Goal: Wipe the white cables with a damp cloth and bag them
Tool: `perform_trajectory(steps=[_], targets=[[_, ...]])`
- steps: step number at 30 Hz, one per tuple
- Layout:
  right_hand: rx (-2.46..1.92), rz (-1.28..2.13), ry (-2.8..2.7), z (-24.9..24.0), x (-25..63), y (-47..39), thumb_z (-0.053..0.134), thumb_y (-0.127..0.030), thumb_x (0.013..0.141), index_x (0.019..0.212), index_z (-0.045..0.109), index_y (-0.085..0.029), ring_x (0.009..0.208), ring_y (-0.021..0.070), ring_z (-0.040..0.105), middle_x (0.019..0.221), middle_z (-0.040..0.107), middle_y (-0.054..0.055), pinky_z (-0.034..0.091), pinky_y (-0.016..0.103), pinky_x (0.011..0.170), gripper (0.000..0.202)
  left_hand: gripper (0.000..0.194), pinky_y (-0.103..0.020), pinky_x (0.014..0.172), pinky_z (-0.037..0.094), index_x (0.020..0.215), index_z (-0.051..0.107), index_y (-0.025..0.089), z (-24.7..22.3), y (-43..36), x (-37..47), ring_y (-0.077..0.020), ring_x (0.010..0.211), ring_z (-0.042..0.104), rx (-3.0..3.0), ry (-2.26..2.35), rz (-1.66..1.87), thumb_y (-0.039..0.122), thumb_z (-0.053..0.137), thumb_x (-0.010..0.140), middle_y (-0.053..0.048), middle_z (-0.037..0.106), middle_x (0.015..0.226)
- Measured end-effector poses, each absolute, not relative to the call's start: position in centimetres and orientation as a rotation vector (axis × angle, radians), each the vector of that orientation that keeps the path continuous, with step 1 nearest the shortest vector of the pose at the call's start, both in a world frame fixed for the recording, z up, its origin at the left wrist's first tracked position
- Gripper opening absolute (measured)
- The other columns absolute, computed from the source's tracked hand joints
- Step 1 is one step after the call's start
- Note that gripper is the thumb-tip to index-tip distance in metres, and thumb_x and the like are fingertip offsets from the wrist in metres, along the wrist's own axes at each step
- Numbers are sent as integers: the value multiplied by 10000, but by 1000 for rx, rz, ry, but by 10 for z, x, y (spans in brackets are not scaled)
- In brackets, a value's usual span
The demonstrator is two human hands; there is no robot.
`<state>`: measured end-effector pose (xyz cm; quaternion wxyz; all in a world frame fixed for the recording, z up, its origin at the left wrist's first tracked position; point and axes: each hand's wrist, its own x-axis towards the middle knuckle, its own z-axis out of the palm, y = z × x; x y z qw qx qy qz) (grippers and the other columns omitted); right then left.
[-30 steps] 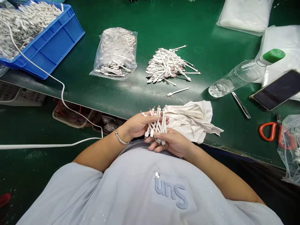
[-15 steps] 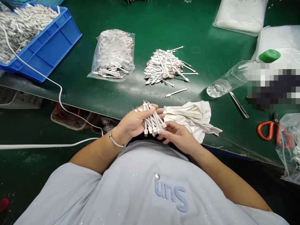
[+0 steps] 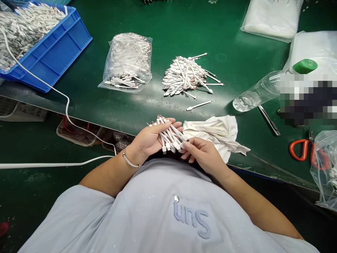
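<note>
Left hand (image 3: 149, 140): a bunch of white cables (image 3: 169, 138) is clamped between thumb and fingers.
Right hand (image 3: 204, 153): one connector end (image 3: 185, 139) is pinched by thumb and fingertips.
Bunch: is held before the shirt (image 3: 147, 203), beside the green table (image 3: 223, 35).
Loose pile (image 3: 185, 75): is heaped between the filled bag (image 3: 129, 58) and the bottle (image 3: 259, 91).

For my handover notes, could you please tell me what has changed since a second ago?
The right hand has drawn off to the right: its fingers no longer spread beneath the bunch of cables and touch only its right edge. The left hand still holds the bunch. The pile of cables, bag and loose cable stayed put.
</note>
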<state>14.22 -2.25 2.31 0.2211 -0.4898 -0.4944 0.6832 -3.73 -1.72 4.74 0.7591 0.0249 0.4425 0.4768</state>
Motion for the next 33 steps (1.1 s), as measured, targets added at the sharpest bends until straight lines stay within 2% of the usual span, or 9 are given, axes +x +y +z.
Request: perform_trajectory(steps=[3, 8, 12, 17, 23, 25, 28, 30, 33], targets=[[-1395, 1846, -1325, 22, 142, -22, 643, -566, 741, 721, 586, -156, 580, 102, 620, 683, 636, 20, 468, 180, 458, 414, 165, -422, 914, 500, 866, 629, 121, 49, -18, -37, -178, 820, 692, 31, 969, 1038, 93, 467, 881, -75, 712, 896], [-1236, 2132, -1193, 21, 138, -21, 743, -447, 681, 960, 579, -185, 612, 111, 647, 800, 646, -5, 451, 170, 419, 416, 189, -379, 904, 506, 857, 629, 123, 50, -18, -37, -160, 820, 691, 33, 933, 1054, 95, 446, 894, -66, 715, 882], [-1209, 2161, -1113, 22, 135, -20, 754, -391, 677, 931, 567, -171, 545, 75, 608, 740, 635, -22, 410, 146, 399, 384, 190, -382, 946, 485, 871, 640, 122, 48, -18, -39, -162, 845, 689, 47, 884, 1052, 102, 452, 891, -68, 716, 896], [-1205, 2161, -1016, 23, 135, -22, 810, -320, 616, 942, 513, -190, 495, 54, 572, 668, 616, -69, 409, 136, 414, 461, 212, -424, 966, 471, 889, 642, 117, 42, -19, -40, -170, 860, 689, 53, 866, 1048, 110, 431, 905, -73, 715, 914], [-1260, 2436, -990, 22, 136, -26, 676, -575, 723, 893, 577, -140, 434, 90, 586, 584, 641, 6, 366, 144, 348, 477, 121, -416, 958, 486, 933, 649, 144, 45, -12, -50, -191, 949, 676, 420, 926, 1154, 160, 552, 864, -58, 715, 971], [-1172, 2551, -946, 20, 135, -28, 637, -637, 724, 912, 613, -123, 511, 111, 635, 650, 673, 46, 433, 160, 408, 547, 165, -378, 968, 481, 988, 665, 156, 48, -8, -55, -204, 1016, 655, 851, 1019, 1251, 228, 596, 857, -65, 708, 1030], [-891, 2690, -752, 11, 130, -31, 641, -699, 666, 1047, 624, -124, 793, 166, 694, 908, 710, 106, 547, 242, 667, 690, 244, -327, 1004, 452, 1083, 665, 169, 44, -8, -59, -204, 1101, 621, 1584, 1066, 1156, 259, 570, 877, -80, 678, 1154], [-729, 2755, -600, 2, 126, -34, 618, -739, 648, 1108, 612, -125, 961, 189, 662, 1067, 680, 135, 525, 298, 839, 767, 272, -339, 1021, 442, 1127, 647, 182, 32, -12, -57, -200, 1103, 622, 1948, 941, 927, 231, 528, 888, -85, 669, 1178], [-641, 2802, -424, -13, 121, -41, 641, -746, 611, 1063, 629, -117, 1029, 185, 618, 1081, 667, 129, 469, 312, 937, 775, 326, -435, 1048, 416, 1185, 595, 179, 8, -24, -54, -221, 1086, 626, 2280, 724, 694, 189, 520, 867, -110, 668, 1159]])
